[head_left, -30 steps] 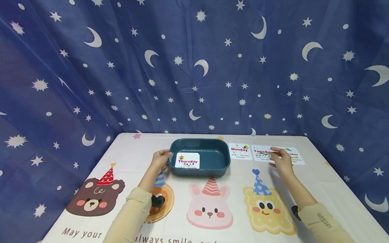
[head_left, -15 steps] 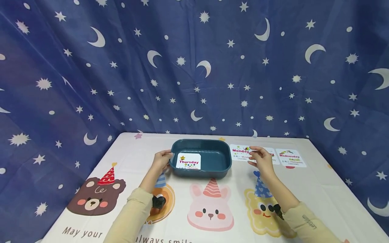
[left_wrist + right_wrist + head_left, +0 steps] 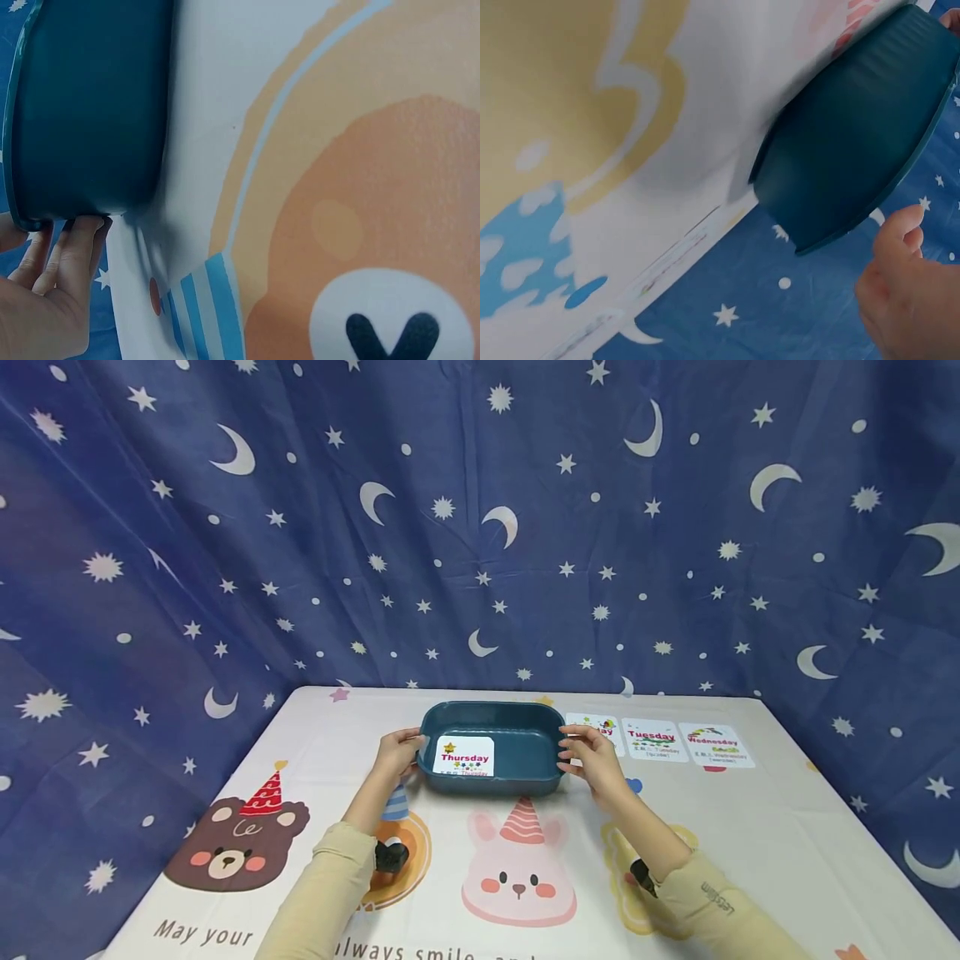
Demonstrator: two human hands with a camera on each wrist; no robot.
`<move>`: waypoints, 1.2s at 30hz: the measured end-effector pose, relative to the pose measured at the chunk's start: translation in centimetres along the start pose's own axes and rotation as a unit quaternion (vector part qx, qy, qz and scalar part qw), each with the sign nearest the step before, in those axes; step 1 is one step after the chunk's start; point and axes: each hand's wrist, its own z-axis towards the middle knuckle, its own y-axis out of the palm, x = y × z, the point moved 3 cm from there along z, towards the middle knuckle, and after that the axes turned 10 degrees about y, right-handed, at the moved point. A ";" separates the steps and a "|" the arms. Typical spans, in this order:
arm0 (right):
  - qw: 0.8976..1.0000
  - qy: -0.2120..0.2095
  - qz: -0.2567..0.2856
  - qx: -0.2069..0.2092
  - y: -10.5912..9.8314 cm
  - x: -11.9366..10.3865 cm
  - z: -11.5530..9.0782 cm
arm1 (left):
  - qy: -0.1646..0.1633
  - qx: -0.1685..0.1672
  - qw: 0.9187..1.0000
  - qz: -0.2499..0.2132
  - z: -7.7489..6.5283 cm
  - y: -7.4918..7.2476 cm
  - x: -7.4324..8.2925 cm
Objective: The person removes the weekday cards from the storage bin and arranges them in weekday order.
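Observation:
A dark teal rectangular plastic basin (image 3: 528, 753) sits toward the back of the table. Inside, at its left front, a white card reading "Thursday" (image 3: 464, 752) shows its face. My left hand (image 3: 394, 755) holds the basin's left end; in the left wrist view, that hand's (image 3: 52, 300) thumb is at the rim and its fingers are against the outer wall. Close beside the right end is my right hand (image 3: 596, 762), fingers loosely bent and spread, holding nothing. The right wrist view has that hand (image 3: 904, 289) by the basin's rim (image 3: 862, 217).
Right of the basin lie cards in a row: Monday (image 3: 602, 723), partly covered by my right hand, then Tuesday (image 3: 654, 740) and Wednesday (image 3: 716, 746). A white cartoon-print tablecloth (image 3: 787, 843) covers the table. Behind hangs a blue star-and-moon curtain (image 3: 420, 635).
My right hand has moved left, from over the Tuesday and Wednesday cards, past Monday, to the basin's right end. My left hand has stayed on the basin.

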 end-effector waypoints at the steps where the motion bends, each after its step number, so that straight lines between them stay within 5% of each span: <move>1: 1.000 0.003 -0.002 -0.005 0.3 0.1 0.1 | 0.001 -0.001 1.000 0.001 0.0 0.0 0.0; 14: 0.996 0.003 -0.061 -0.065 3.6 0.1 1.2 | 0.001 -0.002 1.000 0.000 0.1 0.1 -0.4; 36: 0.975 0.120 -0.097 -0.160 6.5 -0.1 3.5 | -0.005 0.002 1.000 -0.007 0.1 0.0 -0.2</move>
